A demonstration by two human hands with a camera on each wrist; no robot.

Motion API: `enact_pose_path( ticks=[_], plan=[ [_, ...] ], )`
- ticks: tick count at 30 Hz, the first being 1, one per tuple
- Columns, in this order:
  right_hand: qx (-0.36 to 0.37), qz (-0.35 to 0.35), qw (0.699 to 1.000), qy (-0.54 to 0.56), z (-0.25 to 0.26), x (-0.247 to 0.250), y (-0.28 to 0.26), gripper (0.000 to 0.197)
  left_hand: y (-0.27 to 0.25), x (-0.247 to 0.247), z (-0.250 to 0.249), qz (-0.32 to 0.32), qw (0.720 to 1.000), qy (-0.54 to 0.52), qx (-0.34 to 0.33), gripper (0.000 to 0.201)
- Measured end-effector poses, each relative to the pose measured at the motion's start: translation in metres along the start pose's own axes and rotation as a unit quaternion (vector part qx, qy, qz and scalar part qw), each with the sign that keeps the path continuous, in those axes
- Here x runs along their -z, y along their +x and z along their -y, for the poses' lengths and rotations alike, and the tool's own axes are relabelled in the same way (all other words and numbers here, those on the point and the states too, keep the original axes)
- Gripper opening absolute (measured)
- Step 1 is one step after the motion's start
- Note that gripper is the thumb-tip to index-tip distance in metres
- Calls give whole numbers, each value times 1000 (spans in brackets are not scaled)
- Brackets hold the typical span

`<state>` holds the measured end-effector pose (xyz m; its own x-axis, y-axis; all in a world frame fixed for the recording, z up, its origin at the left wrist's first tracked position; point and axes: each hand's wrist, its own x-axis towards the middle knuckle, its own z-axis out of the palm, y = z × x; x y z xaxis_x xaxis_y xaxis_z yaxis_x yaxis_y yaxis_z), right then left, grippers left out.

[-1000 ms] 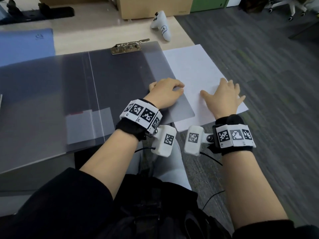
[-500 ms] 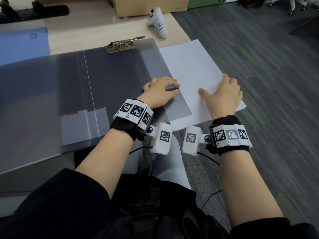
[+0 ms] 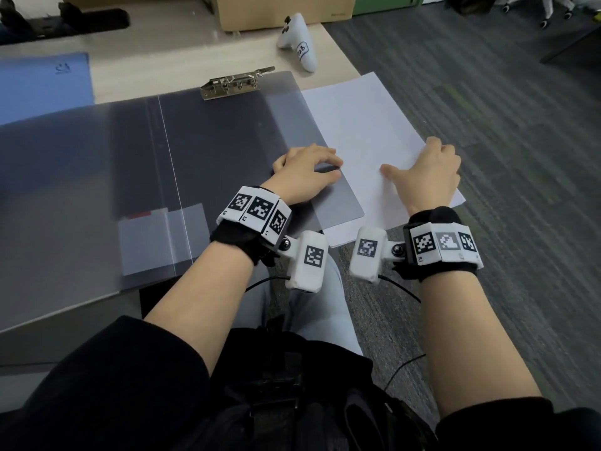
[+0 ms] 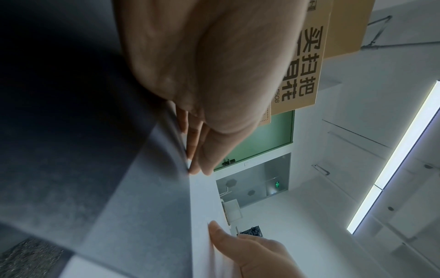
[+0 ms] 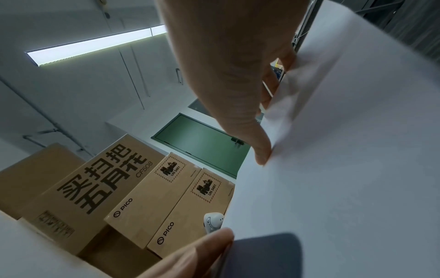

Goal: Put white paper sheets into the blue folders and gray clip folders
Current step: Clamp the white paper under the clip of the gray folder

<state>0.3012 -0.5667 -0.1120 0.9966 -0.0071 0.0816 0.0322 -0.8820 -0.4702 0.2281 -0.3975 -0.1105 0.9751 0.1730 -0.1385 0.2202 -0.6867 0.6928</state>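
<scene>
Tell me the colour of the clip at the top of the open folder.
Shiny silver metal; the clip sits on the translucent gray folder. Head view shows it best.

**Right hand takes hold of the paper's edge**

A second ago the right hand (image 3: pixel 426 177) lies flat on the paper (image 3: pixel 357 125) with its fingers spread. Now the fingers (image 3: pixel 439 149) are drawn together and curl over the sheet's right edge, while the thumb (image 3: pixel 388 170) presses on top. The right wrist view shows fingertips (image 5: pixel 269 82) tucked under that edge, and the paper (image 5: pixel 345 169) bulges up there instead of lying flat.

At the left hand (image 3: pixel 305 174), a dark gap has opened under the fingers where they meet the right edge of the gray folder (image 3: pixel 227 151). That edge now looks slightly raised off the paper.
</scene>
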Motion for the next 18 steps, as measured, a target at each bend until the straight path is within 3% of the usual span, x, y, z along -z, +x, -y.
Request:
enact_pose_path(
  ticks=[9,13,18],
  plan=[
    [-6,-19,1000,-1,5,1,0,78,2,0,2,3,1000,-1,-5,25],
    [47,-52,997,9,7,5,-1,55,1,1,2,10,1000,-9,-6,25],
    [98,-42,994,25,16,19,-8,32,4,1,5,9,999,-38,-5,27]
  ],
)
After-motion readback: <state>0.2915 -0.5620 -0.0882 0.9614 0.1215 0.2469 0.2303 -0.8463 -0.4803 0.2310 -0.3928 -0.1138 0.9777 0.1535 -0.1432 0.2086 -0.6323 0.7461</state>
